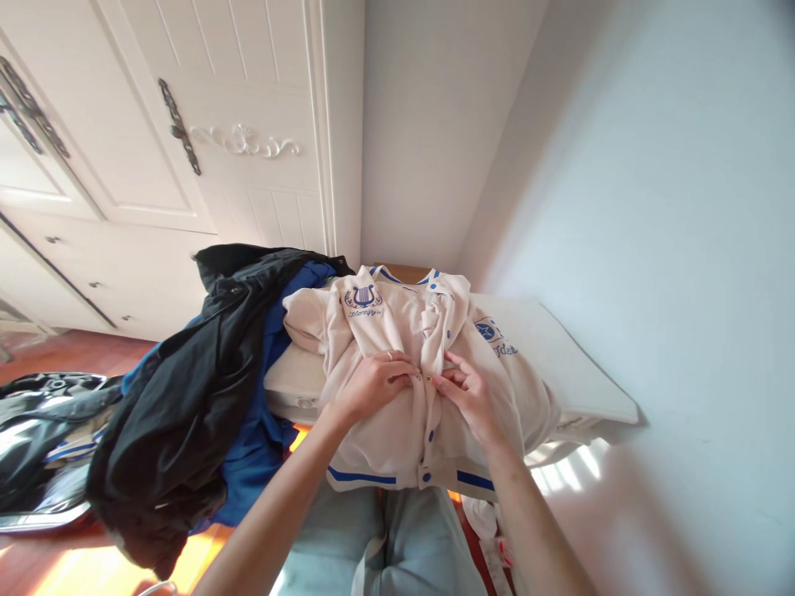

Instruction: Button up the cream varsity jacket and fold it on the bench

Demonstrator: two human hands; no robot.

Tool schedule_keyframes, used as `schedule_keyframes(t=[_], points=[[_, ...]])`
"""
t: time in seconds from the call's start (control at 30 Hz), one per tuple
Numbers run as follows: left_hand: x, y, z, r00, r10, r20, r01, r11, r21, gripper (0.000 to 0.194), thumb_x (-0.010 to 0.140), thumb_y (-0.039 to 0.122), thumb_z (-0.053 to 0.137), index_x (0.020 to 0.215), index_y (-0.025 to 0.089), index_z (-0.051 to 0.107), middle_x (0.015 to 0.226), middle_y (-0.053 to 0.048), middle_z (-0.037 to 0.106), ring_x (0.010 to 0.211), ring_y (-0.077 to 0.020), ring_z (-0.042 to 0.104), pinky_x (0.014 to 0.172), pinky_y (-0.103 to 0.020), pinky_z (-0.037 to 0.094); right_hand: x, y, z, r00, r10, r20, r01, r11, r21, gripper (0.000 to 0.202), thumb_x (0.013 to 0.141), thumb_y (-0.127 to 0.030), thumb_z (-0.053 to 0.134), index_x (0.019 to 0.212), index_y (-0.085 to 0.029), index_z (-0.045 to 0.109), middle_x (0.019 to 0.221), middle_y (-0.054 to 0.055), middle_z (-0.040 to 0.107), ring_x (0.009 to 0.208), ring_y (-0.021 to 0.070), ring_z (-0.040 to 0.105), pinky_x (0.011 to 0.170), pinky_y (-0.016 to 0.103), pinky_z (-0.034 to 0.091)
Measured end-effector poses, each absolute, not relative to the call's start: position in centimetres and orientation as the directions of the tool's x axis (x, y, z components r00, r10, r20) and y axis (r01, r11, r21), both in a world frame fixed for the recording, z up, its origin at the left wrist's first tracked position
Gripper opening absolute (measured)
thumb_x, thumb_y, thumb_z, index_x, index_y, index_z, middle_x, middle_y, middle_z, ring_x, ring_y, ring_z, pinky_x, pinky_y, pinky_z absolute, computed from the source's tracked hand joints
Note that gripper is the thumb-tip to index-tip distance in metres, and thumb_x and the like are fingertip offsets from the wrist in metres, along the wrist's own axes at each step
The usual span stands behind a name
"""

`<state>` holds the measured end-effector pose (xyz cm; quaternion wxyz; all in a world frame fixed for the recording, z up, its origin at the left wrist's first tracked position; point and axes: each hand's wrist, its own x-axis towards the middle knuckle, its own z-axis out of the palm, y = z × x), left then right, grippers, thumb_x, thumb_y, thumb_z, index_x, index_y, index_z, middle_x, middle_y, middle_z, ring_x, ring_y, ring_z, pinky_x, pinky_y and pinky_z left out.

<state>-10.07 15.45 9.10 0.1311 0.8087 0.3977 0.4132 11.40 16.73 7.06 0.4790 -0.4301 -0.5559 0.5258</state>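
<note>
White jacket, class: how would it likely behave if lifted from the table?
The jacket would probably flop, since its fabric bunches in soft folds. Its lower part may sag, as the hem extends past the edge of the table.

White tabletop (562,360), cream jacket (397,434) spread on it

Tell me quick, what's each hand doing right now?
Left hand: closed, pinching one front edge of the jacket.
Right hand: closed, pinching the jacket's other front edge.
</note>
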Motion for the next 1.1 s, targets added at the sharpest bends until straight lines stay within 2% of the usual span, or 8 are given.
schedule_keyframes(t=[0.13, 0.27, 0.37, 0.5, 0.6, 0.67, 0.87, 1.1], points=[[-10.2, 15.7, 8.7, 0.358, 0.758, 0.546, 0.466, -0.651, 0.599, 0.023, 0.092, 0.021, 0.059, 0.106, 0.027, 0.076, 0.11, -0.003, 0.073, 0.103, -0.0171, 0.068, 0.095, -0.03, 0.053, 11.4, 16.9, 7.4, -0.164, 0.985, 0.054, -0.038, 0.049, -0.998, 0.075, 0.071, -0.045, 0.083, 0.134, -0.015, 0.054, 0.085, 0.003, 0.074, 0.08, 0.019, 0.067, 0.077, 0.031, 0.052], [-10.1, 15.8, 7.8, 0.289, 0.792, 0.538, 0.486, -0.605, 0.63, 0.02, 0.091, 0.023, 0.062, 0.106, 0.025, 0.075, 0.102, -0.004, 0.074, 0.098, -0.0183, 0.068, 0.09, -0.03, 0.053, 11.1, 16.9, 7.6, -0.151, 0.988, 0.04, -0.081, 0.028, -0.996, 0.076, 0.069, -0.044, 0.084, 0.133, -0.015, 0.054, 0.087, 0.004, 0.074, 0.079, 0.0183, 0.067, 0.078, 0.031, 0.053], [-9.8, 15.6, 7.7, 0.286, 0.754, 0.591, 0.523, -0.639, 0.563, 0.017, 0.094, 0.024, 0.058, 0.097, 0.024, 0.075, 0.099, -0.004, 0.074, 0.095, -0.0173, 0.068, 0.089, -0.03, 0.052, 10.9, 16.9, 7.8, -0.135, 0.99, 0.036, -0.121, 0.019, -0.992, 0.075, 0.066, -0.041, 0.087, 0.128, -0.014, 0.057, 0.085, 0.003, 0.073, 0.079, 0.0173, 0.067, 0.078, 0.03, 0.052], [-9.3, 15.1, 8.0, 0.263, 0.627, 0.733, 0.647, -0.679, 0.349, 0.019, 0.096, 0.027, 0.058, 0.089, 0.023, 0.076, 0.11, -0.008, 0.071, 0.095, -0.0182, 0.065, 0.087, -0.033, 0.049, 10.6, 16.8, 8.6, -0.136, 0.991, -0.009, -0.159, -0.031, -0.987, 0.074, 0.063, -0.04, 0.088, 0.125, -0.014, 0.058, 0.083, 0.003, 0.073, 0.077, 0.0173, 0.067, 0.079, 0.031, 0.053], [-9.1, 14.8, 8.1, 0.254, 0.553, 0.794, 0.728, -0.649, 0.22, 0.017, 0.095, 0.026, 0.06, 0.087, 0.023, 0.075, 0.102, -0.008, 0.071, 0.09, -0.0181, 0.064, 0.081, -0.033, 0.047, 10.4, 16.7, 9.1, -0.142, 0.989, -0.051, -0.174, -0.076, -0.982, 0.075, 0.062, -0.039, 0.089, 0.126, -0.014, 0.058, 0.081, 0.003, 0.074, 0.073, 0.0166, 0.067, 0.078, 0.031, 0.053], [-9.0, 14.8, 8.0, 0.276, 0.525, 0.805, 0.732, -0.658, 0.178, 0.016, 0.095, 0.023, 0.06, 0.087, 0.022, 0.074, 0.094, -0.006, 0.072, 0.085, -0.0171, 0.062, 0.079, -0.032, 0.045, 10.3, 16.7, 9.1, -0.142, 0.988, -0.06, -0.17, -0.085, -0.982, 0.076, 0.062, -0.039, 0.089, 0.127, -0.013, 0.059, 0.083, 0.003, 0.075, 0.073, 0.0165, 0.067, 0.078, 0.031, 0.053], [-8.6, 15.2, 8.0, 0.267, 0.487, 0.832, 0.681, -0.706, 0.195, 0.009, 0.094, 0.02, 0.063, 0.088, 0.019, 0.07, 0.083, -0.003, 0.071, 0.078, -0.0161, 0.059, 0.074, -0.03, 0.046, 10.6, 17.1, 8.1, -0.159, 0.987, -0.017, -0.114, -0.036, -0.993, 0.072, 0.067, -0.04, 0.087, 0.13, -0.016, 0.061, 0.09, 0.004, 0.077, 0.082, 0.0187, 0.069, 0.083, 0.031, 0.052], [-8.1, 15.3, 7.8, 0.243, 0.478, 0.844, 0.669, -0.713, 0.211, 0.008, 0.093, 0.018, 0.064, 0.088, 0.019, 0.071, 0.077, -0.003, 0.07, 0.074, -0.0164, 0.056, 0.07, -0.031, 0.046, 10.8, 16.9, 8.1, -0.151, 0.988, -0.019, -0.144, -0.041, -0.989, 0.07, 0.068, -0.039, 0.087, 0.129, -0.018, 0.063, 0.089, 0.004, 0.076, 0.084, 0.0192, 0.07, 0.084, 0.03, 0.053]])
